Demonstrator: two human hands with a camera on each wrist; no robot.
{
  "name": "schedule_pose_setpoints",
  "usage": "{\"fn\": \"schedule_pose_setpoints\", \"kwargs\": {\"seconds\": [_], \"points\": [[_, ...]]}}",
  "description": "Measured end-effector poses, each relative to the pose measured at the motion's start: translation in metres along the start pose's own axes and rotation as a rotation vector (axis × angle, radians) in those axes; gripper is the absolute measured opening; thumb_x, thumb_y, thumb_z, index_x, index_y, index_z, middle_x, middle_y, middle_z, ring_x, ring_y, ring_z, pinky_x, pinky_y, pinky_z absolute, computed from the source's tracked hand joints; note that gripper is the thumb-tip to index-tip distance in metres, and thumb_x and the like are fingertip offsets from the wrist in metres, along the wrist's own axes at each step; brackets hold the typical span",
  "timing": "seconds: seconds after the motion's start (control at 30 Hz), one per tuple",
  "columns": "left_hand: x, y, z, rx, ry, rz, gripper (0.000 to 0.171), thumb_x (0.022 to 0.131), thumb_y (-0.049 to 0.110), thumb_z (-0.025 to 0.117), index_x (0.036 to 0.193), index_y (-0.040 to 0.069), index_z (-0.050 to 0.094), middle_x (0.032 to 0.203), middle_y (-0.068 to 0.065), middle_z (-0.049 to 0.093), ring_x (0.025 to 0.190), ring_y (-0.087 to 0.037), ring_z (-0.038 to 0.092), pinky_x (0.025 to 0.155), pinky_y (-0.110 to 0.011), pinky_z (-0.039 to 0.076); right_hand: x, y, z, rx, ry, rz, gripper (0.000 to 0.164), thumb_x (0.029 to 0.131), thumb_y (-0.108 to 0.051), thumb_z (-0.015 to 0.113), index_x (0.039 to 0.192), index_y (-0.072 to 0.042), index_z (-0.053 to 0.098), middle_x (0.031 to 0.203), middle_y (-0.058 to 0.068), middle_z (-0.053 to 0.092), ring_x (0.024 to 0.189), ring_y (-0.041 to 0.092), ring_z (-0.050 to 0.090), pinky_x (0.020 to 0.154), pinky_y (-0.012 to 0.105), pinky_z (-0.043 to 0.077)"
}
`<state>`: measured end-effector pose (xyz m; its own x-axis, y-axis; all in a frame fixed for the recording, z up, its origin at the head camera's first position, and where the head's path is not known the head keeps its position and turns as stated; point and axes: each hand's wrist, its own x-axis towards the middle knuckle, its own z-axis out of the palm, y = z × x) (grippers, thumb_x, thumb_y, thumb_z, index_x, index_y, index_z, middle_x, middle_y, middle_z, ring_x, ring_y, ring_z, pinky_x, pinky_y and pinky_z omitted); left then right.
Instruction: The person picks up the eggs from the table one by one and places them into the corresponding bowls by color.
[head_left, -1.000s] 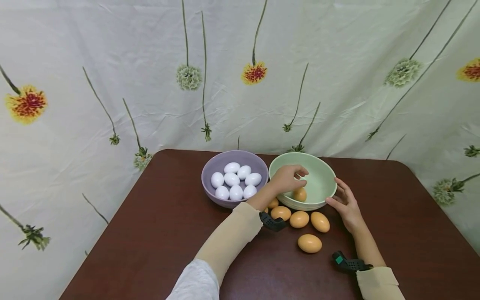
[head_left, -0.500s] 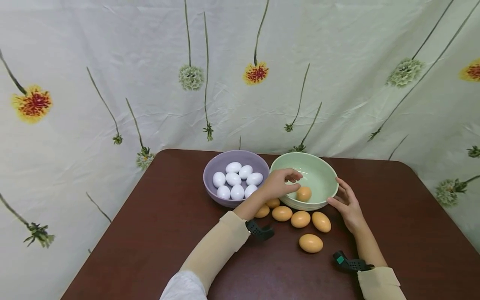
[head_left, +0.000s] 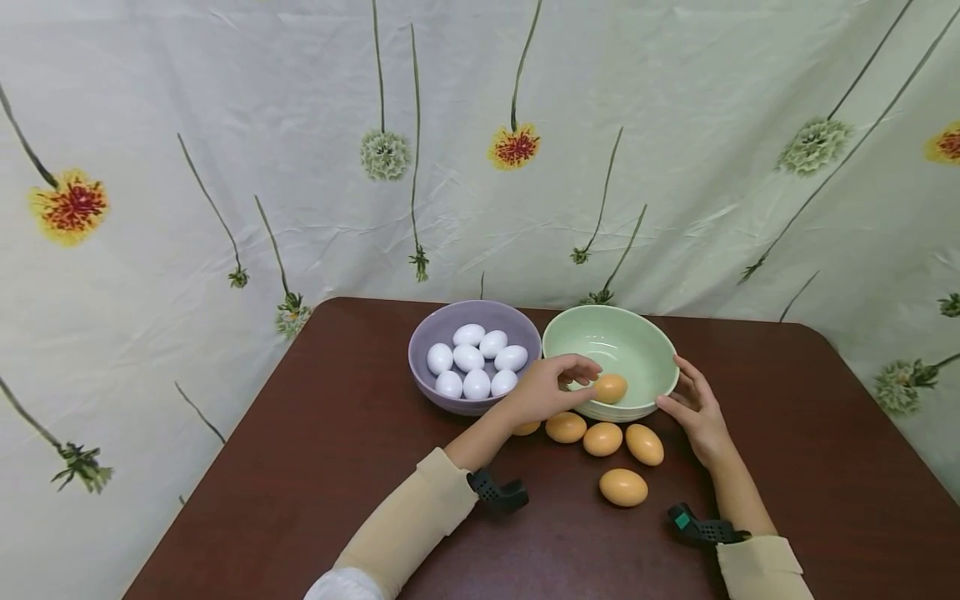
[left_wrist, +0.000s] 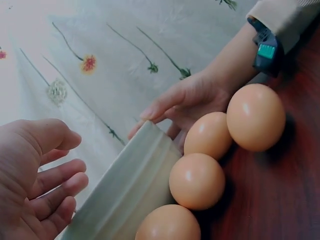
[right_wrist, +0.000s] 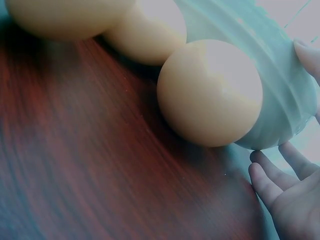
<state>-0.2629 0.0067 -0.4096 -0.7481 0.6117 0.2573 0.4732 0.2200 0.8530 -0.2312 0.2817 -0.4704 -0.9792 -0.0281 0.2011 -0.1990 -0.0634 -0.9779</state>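
Observation:
My left hand (head_left: 551,387) hovers over the near-left rim of a pale green bowl (head_left: 648,358), fingers loosely bent around nothing. One brown egg (head_left: 611,388) lies inside that bowl, just right of the left fingertips. My right hand (head_left: 701,417) holds the bowl at its right side, thumb and fingers spread along the rim and outer wall. In the left wrist view, several brown eggs (left_wrist: 197,181) line the foot of the bowl. The right wrist view has another brown egg (right_wrist: 210,92) close beside the bowl wall, near the right fingers.
A purple bowl (head_left: 512,323) with several white eggs (head_left: 468,358) stands left of the green one. A lone brown egg (head_left: 624,487) lies closer to me on the dark red-brown table (head_left: 322,433). Behind hangs a flowered cloth (head_left: 315,125).
My left hand has drawn back left and toward me, away from the bowl's inside. The egg in the bowl has rolled slightly. My right hand stays on the bowl.

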Motion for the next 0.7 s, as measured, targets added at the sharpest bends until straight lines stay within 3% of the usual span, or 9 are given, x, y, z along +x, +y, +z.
{"fn": "schedule_pose_setpoints", "kwargs": {"seconds": [0.13,0.37,0.53,0.7], "points": [[-0.01,-0.002,0.0,-0.029,0.009,0.016,0.033,0.092,0.014,0.067,0.121,-0.002,0.063,0.116,-0.016,0.066,0.099,-0.012,0.062,0.089,-0.034,0.05,0.0,0.0,0.0,0.004,0.0,0.0,0.067,0.092,0.007,0.057,0.151,-0.016,0.034,0.14,0.013,0.033,0.107,0.007,0.056,0.086,0.016,0.045],[-0.03,-0.009,-0.005,0.071,0.054,0.065,0.03,0.089,0.014,0.069,0.116,0.0,0.067,0.109,-0.007,0.07,0.101,-0.014,0.063,0.089,-0.031,0.049,-0.001,0.001,0.0,0.006,-0.008,0.0,0.067,0.093,0.006,0.057,0.151,-0.017,0.034,0.138,0.009,0.034,0.106,0.006,0.056,0.086,0.016,0.045],[-0.044,-0.01,-0.009,0.053,0.054,0.078,0.027,0.089,0.01,0.069,0.115,0.001,0.067,0.111,-0.011,0.069,0.105,-0.026,0.064,0.089,-0.03,0.05,-0.002,0.001,0.0,0.021,-0.011,-0.012,0.066,0.093,0.008,0.056,0.15,-0.017,0.035,0.135,0.006,0.036,0.107,0.006,0.056,0.085,0.016,0.046],[-0.058,-0.011,-0.012,0.14,0.076,0.086,0.029,0.087,0.013,0.071,0.115,0.004,0.068,0.109,-0.011,0.069,0.104,-0.021,0.062,0.091,-0.031,0.047,-0.001,0.0,0.0,0.022,-0.012,-0.013,0.066,0.093,0.008,0.056,0.15,-0.017,0.035,0.135,0.005,0.037,0.107,0.005,0.056,0.086,0.016,0.046]]}}
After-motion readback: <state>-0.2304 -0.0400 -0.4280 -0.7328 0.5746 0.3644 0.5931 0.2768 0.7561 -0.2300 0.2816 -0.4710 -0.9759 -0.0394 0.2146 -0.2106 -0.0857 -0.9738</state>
